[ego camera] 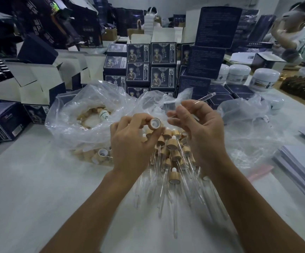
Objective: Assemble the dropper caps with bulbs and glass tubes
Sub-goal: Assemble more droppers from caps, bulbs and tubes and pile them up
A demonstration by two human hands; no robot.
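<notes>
My left hand (131,141) pinches a bamboo dropper cap (155,124) by its side, its white inner opening turned toward my right hand. My right hand (201,128) grips a clear glass tube (205,98) that sticks up and to the right past the fingers. The tube's near end sits a short way from the cap, apart from it. Below both hands lies a pile of assembled droppers (173,156), bamboo caps with white bulbs and glass tubes pointing toward me.
A clear plastic bag (78,114) of loose bamboo caps lies at left, more crumpled plastic (248,125) at right. Dark printed boxes (138,64) stack behind, white jars (239,73) at back right, paper stacks (301,165) at right. A person stands far right.
</notes>
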